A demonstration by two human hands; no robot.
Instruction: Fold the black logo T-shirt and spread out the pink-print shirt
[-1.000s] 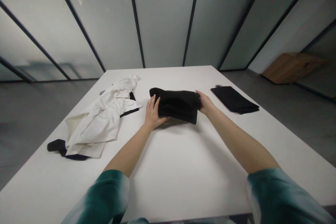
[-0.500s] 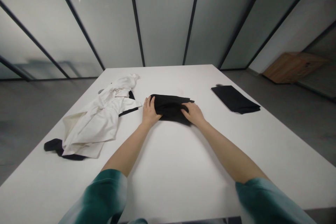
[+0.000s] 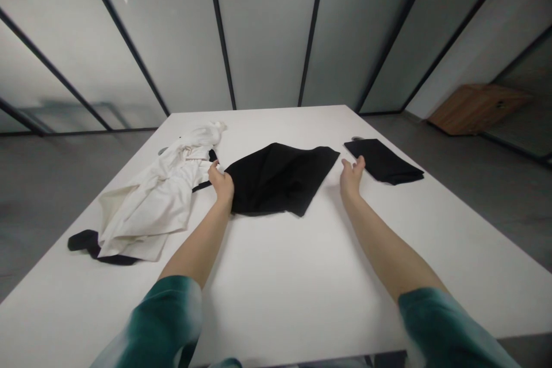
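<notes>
One black cloth (image 3: 276,181) touches the left hand (image 3: 223,185), grip unclear, while the right hand (image 3: 351,180), spread wide, is beside it.

We look from a single spot at head height, facing forward and down over the white table (image 3: 276,287) from just behind its near edge. The teal sleeves (image 3: 168,316) stand closest to us; the left hand (image 3: 222,185) and right hand (image 3: 351,181) are farther out, near mid-frame. Our wide view reaches past the far edge to the frosted panels (image 3: 267,29), with grey floor (image 3: 64,184) on both sides
</notes>
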